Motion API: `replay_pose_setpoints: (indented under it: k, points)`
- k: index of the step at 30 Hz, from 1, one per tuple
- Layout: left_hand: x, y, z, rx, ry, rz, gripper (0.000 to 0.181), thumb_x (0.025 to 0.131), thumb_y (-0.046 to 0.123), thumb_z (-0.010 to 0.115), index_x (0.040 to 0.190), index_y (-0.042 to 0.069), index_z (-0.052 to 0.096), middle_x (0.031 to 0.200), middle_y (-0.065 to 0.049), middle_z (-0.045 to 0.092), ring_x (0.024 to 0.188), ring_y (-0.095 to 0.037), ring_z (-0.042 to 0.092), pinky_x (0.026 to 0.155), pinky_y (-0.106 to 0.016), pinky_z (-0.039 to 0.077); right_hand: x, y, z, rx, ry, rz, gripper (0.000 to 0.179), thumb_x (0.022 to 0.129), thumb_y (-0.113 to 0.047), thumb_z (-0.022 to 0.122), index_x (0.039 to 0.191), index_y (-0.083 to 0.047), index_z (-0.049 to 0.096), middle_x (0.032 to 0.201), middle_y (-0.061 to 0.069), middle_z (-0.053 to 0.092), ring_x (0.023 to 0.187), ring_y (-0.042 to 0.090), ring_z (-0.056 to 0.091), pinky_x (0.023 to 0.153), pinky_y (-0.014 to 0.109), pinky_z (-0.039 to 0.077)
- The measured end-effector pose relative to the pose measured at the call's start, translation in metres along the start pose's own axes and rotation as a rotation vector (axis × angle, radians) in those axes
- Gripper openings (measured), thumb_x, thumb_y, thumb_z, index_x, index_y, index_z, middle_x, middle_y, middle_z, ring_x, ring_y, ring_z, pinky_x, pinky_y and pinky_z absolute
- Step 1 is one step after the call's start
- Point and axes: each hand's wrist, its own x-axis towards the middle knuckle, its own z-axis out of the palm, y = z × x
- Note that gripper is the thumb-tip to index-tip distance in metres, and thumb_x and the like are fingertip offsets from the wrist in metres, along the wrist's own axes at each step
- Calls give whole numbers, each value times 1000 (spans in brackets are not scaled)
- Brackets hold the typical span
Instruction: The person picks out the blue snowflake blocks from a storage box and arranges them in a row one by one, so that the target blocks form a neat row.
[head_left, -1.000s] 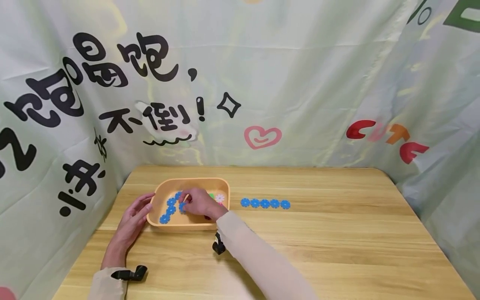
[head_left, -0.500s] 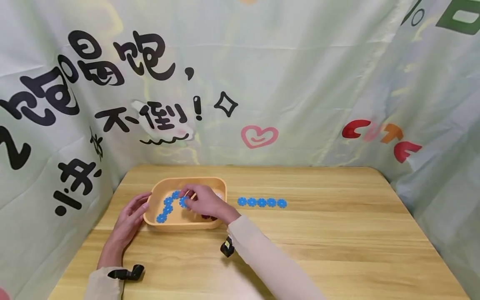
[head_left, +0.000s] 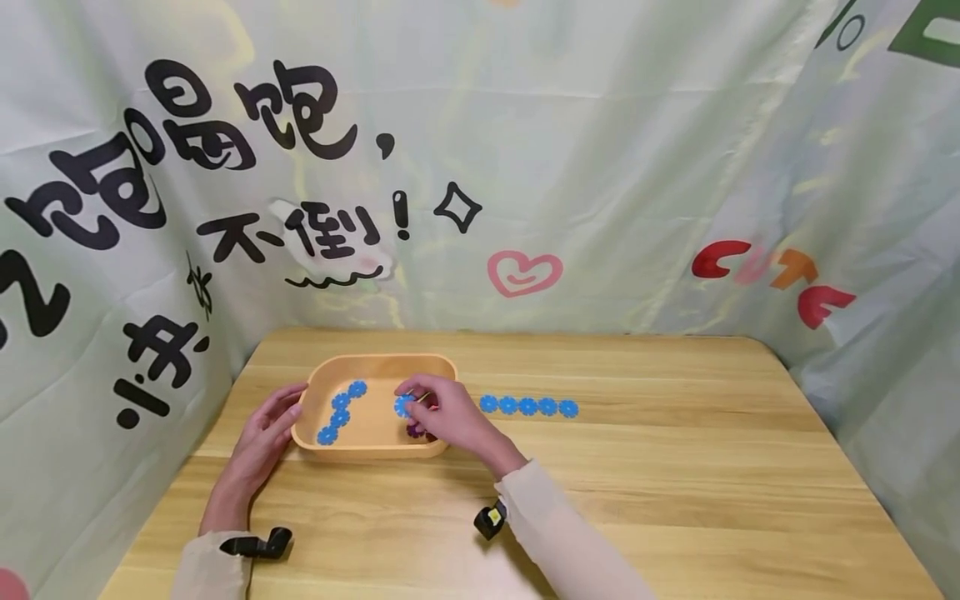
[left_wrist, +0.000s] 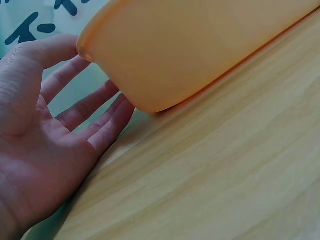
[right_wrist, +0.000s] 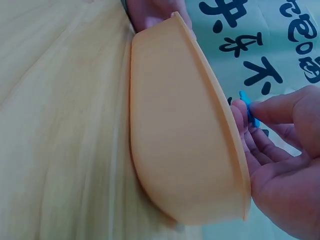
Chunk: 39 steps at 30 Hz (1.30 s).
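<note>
Right hand (head_left: 452, 414) pinches a blue disc (head_left: 403, 405) over the tray (head_left: 360, 452); left hand (head_left: 262, 435), fingers spread, touches its end. Five blue discs (head_left: 528, 407) already rowed on table (head_left: 675, 500); four others (head_left: 341, 417) remain inside, plus dark discs (head_left: 415, 431), count unclear behind the hand

A blue flower-shaped disc (head_left: 403, 406) is being pinched by the right hand (head_left: 453, 417) over an orange, round-cornered tray (head_left: 371, 423), whose left end is being touched by the left hand (head_left: 262, 433). Inside, four blue discs (head_left: 341, 418) are being kept in a crooked line, left; dark purple pieces (head_left: 415, 431) are being partly hidden.
</note>
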Motion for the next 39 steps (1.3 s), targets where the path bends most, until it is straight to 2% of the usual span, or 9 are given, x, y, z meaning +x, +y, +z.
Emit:
replay_pose_setpoints:
  k: [2, 9, 12, 16, 24, 39]
  points:
    - [1, 1, 0, 1, 1, 0, 45, 108, 18, 53, 151, 6, 44, 142, 0, 47, 123, -8, 54, 96, -21, 52, -5, 1, -4, 7, 10, 9, 20, 102, -7, 62, 120, -12, 70, 98, 11, 70, 85, 35, 70, 69, 48, 61]
    - [2, 1, 1, -8, -1, 9, 46, 108, 16, 53, 151, 3, 43, 141, -1, 48, 123, -9, 55, 96, -22, 52, -19, -2, -21, -46, 37, -15, 26, 100, -10, 67, 126, -12, 69, 106, 2, 69, 90, 21, 69, 68, 29, 57]
    - [3, 2, 1, 1, 2, 1, 46, 108, 18, 54, 151, 5, 43, 142, 0, 48, 124, -9, 54, 96, -21, 52, -25, -2, -27, -42, 45, -11, 29, 99, -10, 69, 128, -13, 69, 109, 1, 70, 93, 21, 68, 66, 27, 55]
    - [3, 2, 0, -3, 7, -1, 46, 108, 18, 54, 151, 5, 44, 141, 0, 48, 123, -9, 55, 95, -21, 52, -34, -2, -34, -56, 60, -29, 33, 96, -5, 70, 129, -12, 69, 114, 3, 70, 96, 22, 68, 67, 27, 56]
    - [-2, 3, -1, -14, 2, 8, 45, 108, 16, 52, 151, 3, 43, 140, 2, 48, 122, -6, 56, 95, -21, 52, -51, -1, -44, -115, 115, -64, 33, 93, 2, 72, 125, -7, 70, 107, 5, 72, 95, 21, 66, 80, 37, 59]
    - [1, 2, 0, -5, 7, -4, 48, 108, 19, 55, 151, 4, 42, 141, -2, 46, 122, -8, 56, 96, -22, 52, -82, 6, -80, -146, 195, -69, 35, 92, 5, 72, 125, -7, 70, 103, 7, 71, 92, 22, 67, 79, 38, 61]
